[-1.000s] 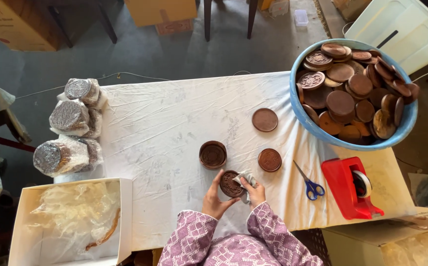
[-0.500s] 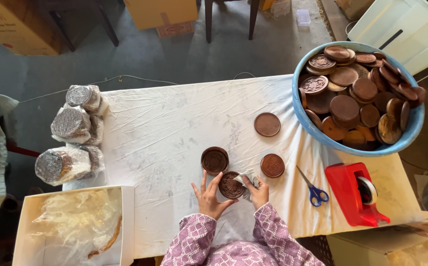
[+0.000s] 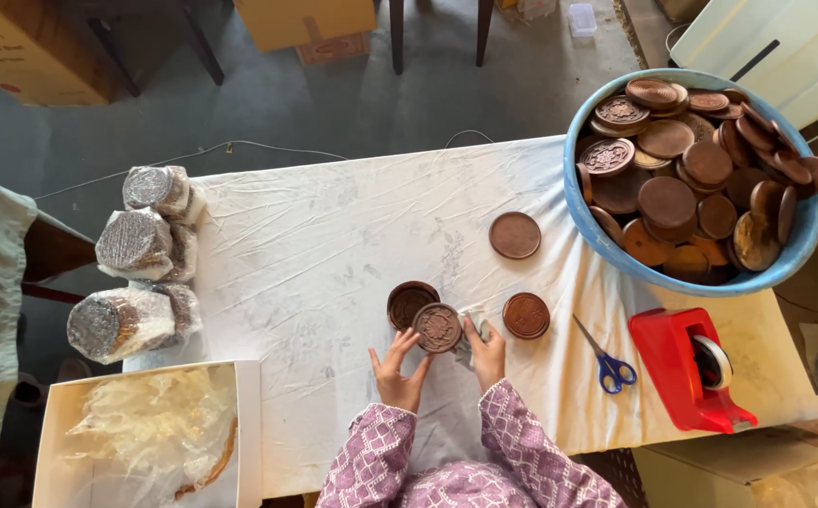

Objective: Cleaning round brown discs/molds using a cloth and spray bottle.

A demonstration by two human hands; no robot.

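Low in the middle of the frame, the left hand and right hand hold a carved brown disc between their fingertips, fingers spread narrowly around its rim. It overlaps a stack of discs on the white cloth. Two more discs lie to the right, near the scissors, tape dispenser and blue tub.

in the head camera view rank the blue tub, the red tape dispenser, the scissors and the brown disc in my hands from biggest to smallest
1. Blue tub, by far the largest.
2. Red tape dispenser.
3 and 4. Scissors and the disc held between the left hand and right hand look alike; too close to rank.
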